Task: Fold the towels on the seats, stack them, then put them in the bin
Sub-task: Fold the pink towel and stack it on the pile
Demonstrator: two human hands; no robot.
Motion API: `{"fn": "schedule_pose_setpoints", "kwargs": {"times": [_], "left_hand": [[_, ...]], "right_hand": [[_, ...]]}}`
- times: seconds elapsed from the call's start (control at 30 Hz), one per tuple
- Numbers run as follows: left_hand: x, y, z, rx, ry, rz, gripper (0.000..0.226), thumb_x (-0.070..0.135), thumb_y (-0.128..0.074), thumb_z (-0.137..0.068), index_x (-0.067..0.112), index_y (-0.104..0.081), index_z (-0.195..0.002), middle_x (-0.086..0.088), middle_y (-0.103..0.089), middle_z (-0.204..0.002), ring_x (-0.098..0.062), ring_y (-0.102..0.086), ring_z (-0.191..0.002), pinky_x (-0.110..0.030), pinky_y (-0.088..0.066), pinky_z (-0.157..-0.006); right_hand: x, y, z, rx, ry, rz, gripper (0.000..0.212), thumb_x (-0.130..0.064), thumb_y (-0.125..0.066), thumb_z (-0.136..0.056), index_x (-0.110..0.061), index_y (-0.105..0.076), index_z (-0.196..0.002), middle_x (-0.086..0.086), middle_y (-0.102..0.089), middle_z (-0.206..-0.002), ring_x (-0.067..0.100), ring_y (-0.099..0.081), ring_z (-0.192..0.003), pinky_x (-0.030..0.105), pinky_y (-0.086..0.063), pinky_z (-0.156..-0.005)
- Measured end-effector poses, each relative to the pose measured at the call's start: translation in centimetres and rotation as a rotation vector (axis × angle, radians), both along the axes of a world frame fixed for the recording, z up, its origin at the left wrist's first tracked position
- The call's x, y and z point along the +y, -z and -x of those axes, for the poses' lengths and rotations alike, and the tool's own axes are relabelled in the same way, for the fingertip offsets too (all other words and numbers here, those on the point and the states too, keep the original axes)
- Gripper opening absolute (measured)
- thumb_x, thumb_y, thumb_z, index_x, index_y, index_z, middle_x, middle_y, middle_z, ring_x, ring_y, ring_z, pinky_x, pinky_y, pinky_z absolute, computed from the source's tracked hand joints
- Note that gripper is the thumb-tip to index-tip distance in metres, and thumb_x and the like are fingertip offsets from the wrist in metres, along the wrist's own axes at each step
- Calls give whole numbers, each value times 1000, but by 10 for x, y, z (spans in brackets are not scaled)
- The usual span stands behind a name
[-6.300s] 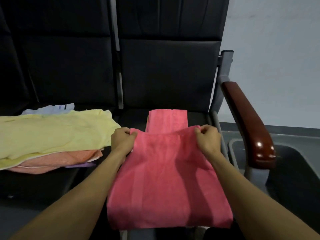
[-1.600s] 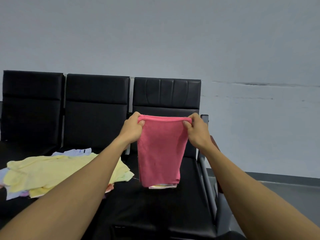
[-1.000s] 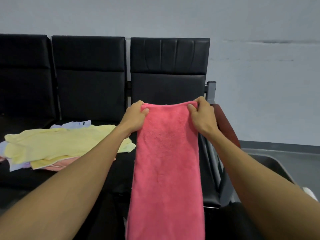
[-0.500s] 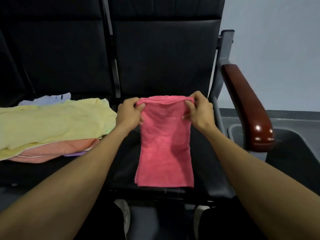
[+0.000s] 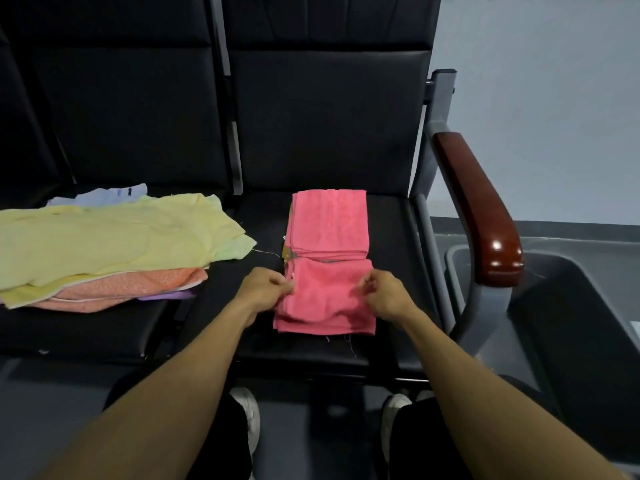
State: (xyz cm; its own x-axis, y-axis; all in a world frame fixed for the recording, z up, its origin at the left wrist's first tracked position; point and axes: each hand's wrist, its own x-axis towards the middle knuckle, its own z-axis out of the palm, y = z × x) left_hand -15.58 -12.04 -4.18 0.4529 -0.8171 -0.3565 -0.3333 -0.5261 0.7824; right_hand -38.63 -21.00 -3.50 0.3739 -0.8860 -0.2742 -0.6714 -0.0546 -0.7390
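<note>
Your left hand (image 5: 268,284) and right hand (image 5: 384,294) each pinch a side edge of the folded pink towel (image 5: 325,299), low centre of frame, flat on the seat (image 5: 388,223) to square it. It seems to touch the folded stack (image 5: 329,223) behind. Unfolded towels (image 5: 104,244) wait at left; the bin (image 5: 571,306) sits lower right

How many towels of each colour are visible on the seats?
Pink towels: 2
Yellow towel: 1
Orange towel: 1
Purple towel: 1
Pale blue towel: 1
Total: 6 visible; the piles may hide more.
</note>
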Motion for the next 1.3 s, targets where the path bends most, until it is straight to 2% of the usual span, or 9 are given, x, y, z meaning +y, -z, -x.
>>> {"fn": "schedule_pose_setpoints", "kwargs": {"times": [0.17, 0.27, 0.4, 0.57, 0.63, 0.83, 1.07, 1.17, 1.3], "left_hand": [[1, 14, 2, -48, 16, -120, 22, 13, -75, -86, 17, -58, -100, -8, -64, -101, -17, -61, -78, -30, -49, -63], [-6, 15, 1, 69, -35, -20, 49, 25, -77, -87, 23, -42, -122, -7, -63, -110, -21, -66, -96, -33, -54, -77], [-15, 18, 5, 138, 62, 41, 72, 10, -80, -82, 37, -36, -132, -9, -63, -121, -24, -66, -105, -45, -56, -93], [-20, 22, 11, 63, 235, 1, 97, -8, -73, -81, 43, -29, -150, -2, -32, -156, -21, -43, -133, -34, -43, -106], [-21, 22, 12, 57, 276, 6, 94, -11, -71, -80, 41, -34, -149, -1, -25, -159, -16, -34, -134, -29, -39, -103], [-13, 17, 13, 103, 339, -89, 95, -12, -69, -82, 44, -33, -151, -1, -21, -161, -22, -31, -143, -29, -41, -103], [-3, 14, 9, 204, 309, -99, 105, -9, -73, -80, 41, -22, -156, 0, -26, -158, -24, -34, -142, -44, -39, -115], [-7, 19, 6, 259, 143, 58, 82, -3, -74, -83, 37, -42, -146, 0, -52, -138, -21, -57, -123, -44, -51, -104], [-14, 24, 2, 282, 48, 150, 57, -7, -68, -87, 33, -61, -127, -3, -59, -135, -23, -65, -112, -43, -57, -96]], "right_hand": [[-4, 16, 5, 3, 74, -21, 20, -3, -62, -86, -20, -57, -96, 6, -63, -106, 21, -58, -99, 24, -42, -79], [-11, 26, 3, -54, 136, -80, 35, -13, -72, -88, -21, -49, -113, 3, -57, -103, 18, -58, -86, 26, -47, -69], [-18, 30, -3, -96, 120, -153, 53, 0, -74, -82, -21, -47, -122, 3, -56, -109, 9, -53, -75, 21, -46, -57], [-21, 35, -5, -120, 73, -194, 54, -4, -77, -80, -32, -47, -115, 16, -47, -124, 16, -52, -80, 20, -48, -59], [-21, 33, -4, -137, 71, -172, 50, -11, -77, -85, -32, -49, -120, 12, -39, -122, 12, -49, -80, 12, -42, -57], [-13, 27, -3, -38, -118, -170, 71, 9, -64, -81, -35, -52, -135, 9, -35, -129, 17, -50, -100, 19, -50, -76], [-5, 24, 7, -48, -150, -223, 103, 6, -72, -79, -27, -17, -159, -4, -26, -151, 18, -40, -130, 22, -43, -93], [-12, 27, 6, -146, -28, -123, 94, 7, -74, -74, -26, -36, -152, -4, -43, -145, 16, -55, -115, 20, -51, -82], [-18, 29, -1, -229, 62, -79, 67, 10, -70, -78, -20, -60, -136, 6, -63, -124, 5, -63, -81, 15, -52, -71]]}}
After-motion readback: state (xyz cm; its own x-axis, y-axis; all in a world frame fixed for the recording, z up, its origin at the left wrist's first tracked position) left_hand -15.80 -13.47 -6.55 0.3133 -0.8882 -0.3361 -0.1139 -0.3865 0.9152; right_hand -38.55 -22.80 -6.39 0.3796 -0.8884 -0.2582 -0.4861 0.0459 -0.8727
